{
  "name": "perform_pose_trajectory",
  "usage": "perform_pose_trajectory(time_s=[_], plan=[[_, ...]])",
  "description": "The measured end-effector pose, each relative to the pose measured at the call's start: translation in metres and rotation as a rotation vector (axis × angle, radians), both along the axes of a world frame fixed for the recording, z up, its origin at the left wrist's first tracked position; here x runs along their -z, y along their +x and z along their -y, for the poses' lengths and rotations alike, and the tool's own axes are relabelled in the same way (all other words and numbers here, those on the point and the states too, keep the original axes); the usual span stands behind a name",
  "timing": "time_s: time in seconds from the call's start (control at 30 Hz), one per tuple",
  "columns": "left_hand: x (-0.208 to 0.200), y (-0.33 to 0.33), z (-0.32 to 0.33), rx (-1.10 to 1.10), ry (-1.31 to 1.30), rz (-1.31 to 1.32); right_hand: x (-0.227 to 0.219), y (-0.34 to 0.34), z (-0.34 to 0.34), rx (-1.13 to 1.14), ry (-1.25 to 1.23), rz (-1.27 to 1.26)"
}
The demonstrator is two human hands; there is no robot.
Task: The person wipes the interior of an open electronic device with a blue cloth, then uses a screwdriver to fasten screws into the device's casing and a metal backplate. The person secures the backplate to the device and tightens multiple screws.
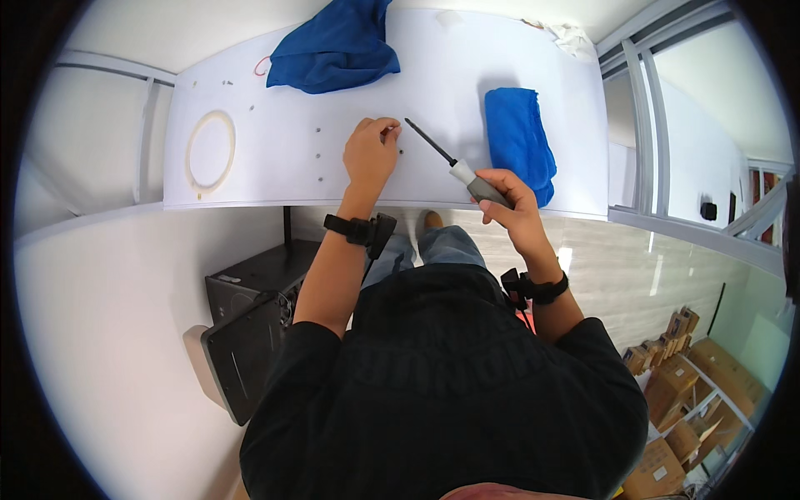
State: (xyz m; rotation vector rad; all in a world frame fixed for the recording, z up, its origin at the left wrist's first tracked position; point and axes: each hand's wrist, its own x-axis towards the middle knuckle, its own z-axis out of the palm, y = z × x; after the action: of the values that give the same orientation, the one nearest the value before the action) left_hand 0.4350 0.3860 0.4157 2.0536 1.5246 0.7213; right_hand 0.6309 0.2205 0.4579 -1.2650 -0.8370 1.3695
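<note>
My right hand [521,215] is wrapped round the handle of a screwdriver [467,173] with a grey and white grip and a dark shaft. The shaft slants up and to the left, its tip just right of my left fingertips. My left hand [371,157] is above the white table [442,67], thumb and fingers pinched together; whatever they hold, if anything, is too small to make out. Several small dark metal pieces, perhaps screws [317,156], lie in a column left of that hand. One more small dark piece [401,152] is just to its right.
A folded blue cloth [517,133] lies right of the screwdriver, and another blue cloth [337,50] is bunched at the far side. A cream ring [190,158] rests at the left. White crumpled material [572,38] sits far right. Below the table stands a black case [262,275].
</note>
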Motion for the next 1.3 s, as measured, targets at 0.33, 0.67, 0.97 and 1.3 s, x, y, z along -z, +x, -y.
perform_pose_trajectory(time_s=[0.33,0.67,0.97,1.3], plan=[[-0.040,-0.101,0.028,-0.342,-0.734,1.265,-0.006,-0.039,-0.052,-0.399,0.035,0.044],[-0.031,-0.199,0.114,-0.520,-0.554,1.661,0.005,-0.122,-0.067,-0.703,-0.084,-0.056],[-0.029,-0.272,0.186,-0.681,-0.408,1.583,0.002,-0.200,-0.031,-0.855,-0.040,0.004],[-0.009,-0.358,0.279,-0.820,-0.365,1.755,-0.019,-0.311,0.070,-0.813,0.448,0.519]])
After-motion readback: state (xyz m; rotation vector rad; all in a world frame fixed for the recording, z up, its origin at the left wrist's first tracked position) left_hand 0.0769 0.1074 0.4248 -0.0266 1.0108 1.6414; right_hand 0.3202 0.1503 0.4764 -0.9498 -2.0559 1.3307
